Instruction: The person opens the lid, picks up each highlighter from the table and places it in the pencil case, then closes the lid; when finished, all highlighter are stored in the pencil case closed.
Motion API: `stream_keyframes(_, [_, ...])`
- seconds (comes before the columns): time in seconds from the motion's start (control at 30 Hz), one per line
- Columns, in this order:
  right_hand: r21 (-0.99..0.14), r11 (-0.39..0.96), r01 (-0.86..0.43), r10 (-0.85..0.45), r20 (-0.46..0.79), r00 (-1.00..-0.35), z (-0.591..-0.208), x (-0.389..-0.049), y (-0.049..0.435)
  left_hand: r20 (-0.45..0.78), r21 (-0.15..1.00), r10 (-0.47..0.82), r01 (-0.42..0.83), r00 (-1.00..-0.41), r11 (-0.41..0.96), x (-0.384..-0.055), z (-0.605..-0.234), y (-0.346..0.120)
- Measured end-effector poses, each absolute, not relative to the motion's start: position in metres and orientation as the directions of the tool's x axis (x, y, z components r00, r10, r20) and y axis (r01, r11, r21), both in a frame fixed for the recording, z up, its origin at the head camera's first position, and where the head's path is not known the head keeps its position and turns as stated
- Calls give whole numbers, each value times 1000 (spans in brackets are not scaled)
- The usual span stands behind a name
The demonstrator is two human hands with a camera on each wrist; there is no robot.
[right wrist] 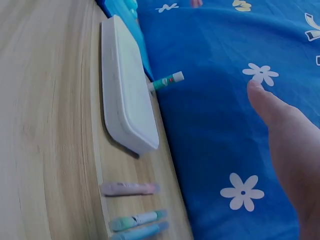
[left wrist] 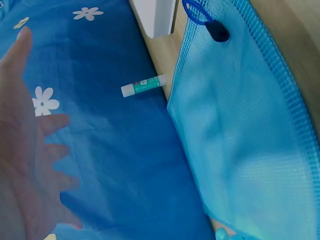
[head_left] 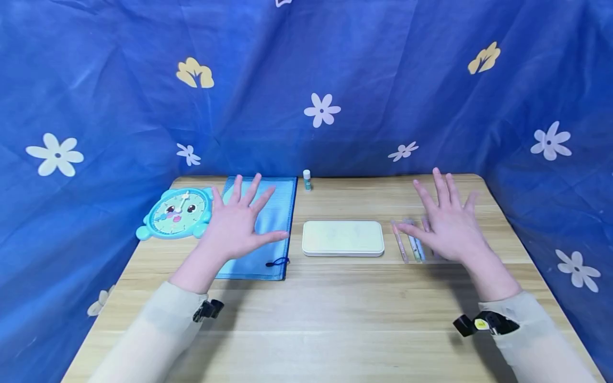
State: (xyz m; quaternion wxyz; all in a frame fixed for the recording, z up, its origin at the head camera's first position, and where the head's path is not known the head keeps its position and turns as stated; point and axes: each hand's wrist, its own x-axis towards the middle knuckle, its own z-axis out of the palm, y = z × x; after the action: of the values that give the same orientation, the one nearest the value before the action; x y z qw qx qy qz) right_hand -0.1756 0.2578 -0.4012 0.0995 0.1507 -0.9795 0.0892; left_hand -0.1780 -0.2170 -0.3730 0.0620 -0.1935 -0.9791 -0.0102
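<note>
My left hand (head_left: 234,226) hovers with spread fingers above a blue mesh zipper pouch (head_left: 258,266), holding nothing. Fingers likewise spread, my right hand (head_left: 452,229) hangs over several slim pens (head_left: 399,243) on the right, partly covering them in the head view. Between the hands lies a white pencil case (head_left: 342,238), its lid closed. Behind it a small glue stick (head_left: 307,180) with a white cap stands upright near the table's back edge. The pouch's dark zipper pull (left wrist: 217,31) shows in the left wrist view.
A light blue toy clock (head_left: 177,213) with a cartoon face lies at the left, beside the pouch. The wooden table (head_left: 335,324) meets a blue flowered cloth (head_left: 364,69) at its back and sides.
</note>
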Motion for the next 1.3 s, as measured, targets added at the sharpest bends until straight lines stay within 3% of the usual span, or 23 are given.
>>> stream_keyframes(0.37, [-379,795,-473,-368,318,-874,-404,-173,236,250,297,408,471,-878,831,-172,-392,-201])
stream_keyframes(0.57, [-557,661,-502,-400,304,-864,-408,-170,229,153,524,396,414,-905,744,-173,-413,-194])
stream_keyframes(0.7, [-617,599,-511,-427,294,-855,-412,-170,224,94,635,407,370,-909,678,-174,-426,-190])
stream_keyframes(1.0, [-631,593,-499,-432,274,-859,-426,-173,215,35,691,421,326,-906,645,-178,-448,-178])
stream_keyframes(1.3, [-671,572,-472,-481,192,-856,-441,-181,202,-26,651,434,314,-901,691,-188,-464,-166])
